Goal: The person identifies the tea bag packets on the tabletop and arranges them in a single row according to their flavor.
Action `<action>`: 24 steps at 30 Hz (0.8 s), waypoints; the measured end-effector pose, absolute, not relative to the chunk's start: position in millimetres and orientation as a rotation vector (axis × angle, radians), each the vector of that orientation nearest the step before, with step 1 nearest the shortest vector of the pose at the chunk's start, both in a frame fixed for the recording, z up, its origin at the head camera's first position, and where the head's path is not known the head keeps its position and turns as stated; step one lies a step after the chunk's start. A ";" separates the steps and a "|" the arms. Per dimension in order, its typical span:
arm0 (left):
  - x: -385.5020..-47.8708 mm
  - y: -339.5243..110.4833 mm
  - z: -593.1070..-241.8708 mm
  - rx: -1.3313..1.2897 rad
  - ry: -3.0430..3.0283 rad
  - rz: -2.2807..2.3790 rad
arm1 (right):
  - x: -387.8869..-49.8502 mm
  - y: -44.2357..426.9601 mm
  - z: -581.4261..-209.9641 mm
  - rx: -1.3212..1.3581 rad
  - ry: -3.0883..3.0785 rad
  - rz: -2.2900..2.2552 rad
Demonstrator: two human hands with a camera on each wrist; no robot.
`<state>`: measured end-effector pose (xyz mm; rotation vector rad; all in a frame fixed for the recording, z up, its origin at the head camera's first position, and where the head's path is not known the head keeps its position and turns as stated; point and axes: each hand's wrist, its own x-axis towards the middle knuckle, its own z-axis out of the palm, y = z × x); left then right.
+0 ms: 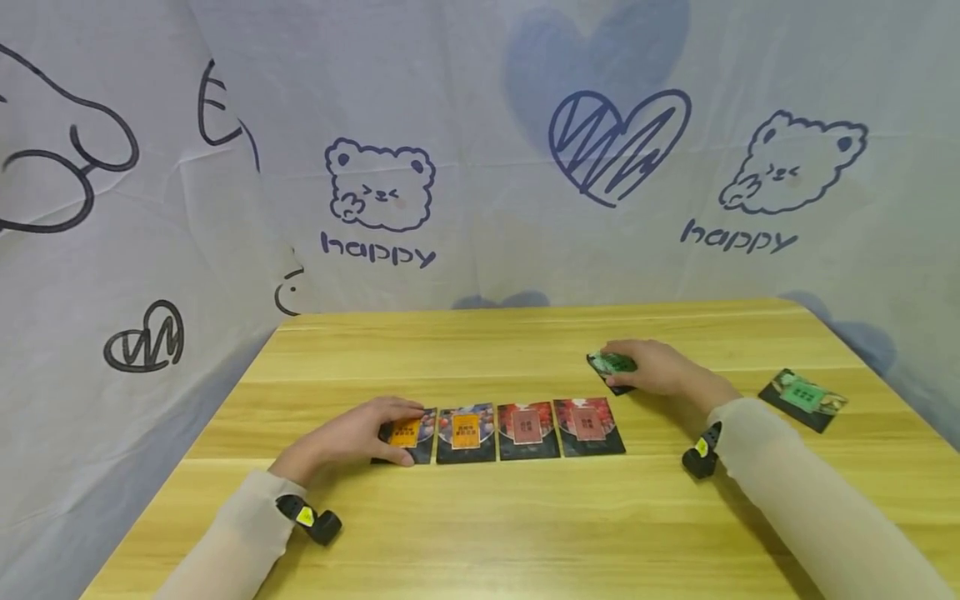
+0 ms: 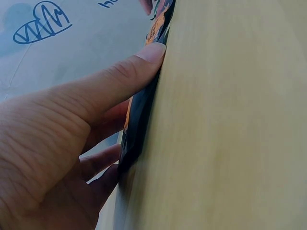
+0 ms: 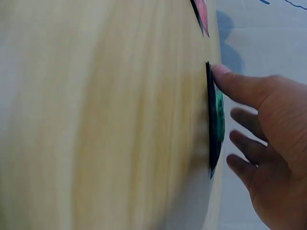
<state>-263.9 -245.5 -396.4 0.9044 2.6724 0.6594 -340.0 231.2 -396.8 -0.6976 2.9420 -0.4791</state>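
Note:
Four flat printed packets lie side by side on the wooden table. At the left end of the row, my left hand [image 1: 360, 433] holds an orange-labelled packet [image 1: 417, 435], thumb at its near edge and fingers at its far side. Beside it lie another orange-labelled packet [image 1: 466, 433] and two red ones, a first red packet [image 1: 528, 431] and a second red packet [image 1: 588, 427]. Beyond the row's right end, my right hand [image 1: 651, 367] grips a green-labelled packet [image 1: 609, 363]. The right wrist view shows that thumb [image 3: 235, 81] against the packet's edge.
A second green-labelled packet [image 1: 804, 400] lies tilted at the table's right side. The wooden table [image 1: 480, 525] stretches in front of the row. White cloth [image 1: 465, 75] with drawn bears and hearts hangs behind and to the left. Both wrists wear black straps.

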 end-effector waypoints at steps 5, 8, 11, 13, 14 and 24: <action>-263.0 -245.6 -396.9 0.898 2.673 0.662 | -340.0 238.4 -398.3 -0.760 2.895 -0.494; -262.6 -245.6 -396.4 0.897 2.670 0.668 | -339.5 242.2 -398.6 -0.780 2.885 -0.516; -262.6 -245.6 -396.1 0.901 2.668 0.669 | -339.4 245.4 -399.1 -0.810 2.888 -0.517; -262.6 -245.4 -396.0 0.900 2.668 0.668 | -338.7 247.7 -399.0 -0.822 2.894 -0.509; -262.5 -245.3 -395.9 0.899 2.668 0.666 | -338.3 248.6 -399.0 -0.821 2.896 -0.503; -263.9 -245.4 -397.0 0.890 2.673 0.664 | -327.8 257.8 -394.1 -0.832 2.863 -0.512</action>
